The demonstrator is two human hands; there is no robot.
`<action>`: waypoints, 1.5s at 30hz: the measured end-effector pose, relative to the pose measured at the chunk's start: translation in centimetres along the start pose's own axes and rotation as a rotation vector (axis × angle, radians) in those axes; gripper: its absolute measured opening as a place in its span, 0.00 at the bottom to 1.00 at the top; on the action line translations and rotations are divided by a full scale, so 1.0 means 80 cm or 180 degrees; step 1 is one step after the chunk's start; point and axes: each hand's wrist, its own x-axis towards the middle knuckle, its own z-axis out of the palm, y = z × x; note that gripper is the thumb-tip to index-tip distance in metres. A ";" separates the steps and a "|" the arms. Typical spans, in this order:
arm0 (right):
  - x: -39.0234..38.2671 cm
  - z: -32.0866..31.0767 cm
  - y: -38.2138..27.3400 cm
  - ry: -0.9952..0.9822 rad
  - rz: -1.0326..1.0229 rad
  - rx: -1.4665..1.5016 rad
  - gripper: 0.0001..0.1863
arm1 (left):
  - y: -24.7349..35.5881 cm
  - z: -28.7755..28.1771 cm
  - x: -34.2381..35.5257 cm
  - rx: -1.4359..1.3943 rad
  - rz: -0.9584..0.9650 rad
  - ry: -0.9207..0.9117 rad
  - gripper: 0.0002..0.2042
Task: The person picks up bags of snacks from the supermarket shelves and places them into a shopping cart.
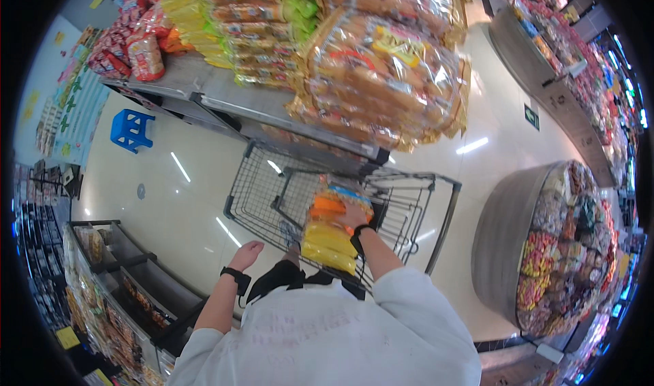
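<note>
My right hand (351, 214) grips an orange package (330, 205) in a stack inside a wire shopping cart (259, 190). Yellow packages (327, 250) lie at the near end of that stack, and a blue-edged package (346, 192) at the far end. My left hand (251, 250) hangs left of the cart with its fingers curled closed and nothing visible in them. Ahead, large clear packs of baked goods (375, 73) are piled on a display shelf (259, 100), beside rows of yellow packets (187, 25) and red bags (129, 45).
A blue plastic stool (126, 131) stands on the tiled floor (170, 188) at the left. A dark-framed low display (139, 277) is at the near left. A round display of bagged goods (507, 243) stands right of the cart, and a long curved display (552, 79) runs behind it.
</note>
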 end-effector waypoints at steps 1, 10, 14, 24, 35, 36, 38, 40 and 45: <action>-0.001 -0.001 0.002 -0.0008 -0.0102 0.0011 0.44 | 0.000 -0.004 -0.003 0.0075 -0.0051 0.0059 0.18; -0.045 -0.005 -0.015 0.0379 -0.0406 -0.0501 0.26 | -0.018 -0.055 0.030 -0.0458 0.0180 0.0449 0.18; -0.087 0.007 -0.004 0.1266 -0.0575 0.0230 0.16 | -0.017 -0.104 0.085 -0.0719 0.0549 0.0708 0.17; -0.267 -0.020 -0.061 0.2430 0.1467 0.0809 0.13 | 0.033 -0.321 0.265 -0.0677 0.2081 0.0746 0.18; -0.367 0.213 -0.165 0.1652 0.2483 0.1645 0.14 | -0.083 -0.222 0.357 0.0360 0.0108 -0.1051 0.35; -0.377 0.238 -0.171 0.1540 0.2629 0.1733 0.14 | -0.047 -0.206 0.321 0.0184 0.0117 -0.1224 0.35; -0.370 0.263 -0.192 0.1109 0.2781 0.2013 0.14 | -0.094 -0.205 0.365 0.0101 0.0463 -0.1230 0.30; -0.424 0.324 -0.169 0.0978 0.2296 0.1531 0.18 | 0.003 -0.184 0.304 0.0500 0.0596 -0.1210 0.29; -0.421 0.362 -0.164 0.0716 0.2768 0.1694 0.24 | -0.038 -0.168 0.331 0.0814 0.0547 -0.1473 0.34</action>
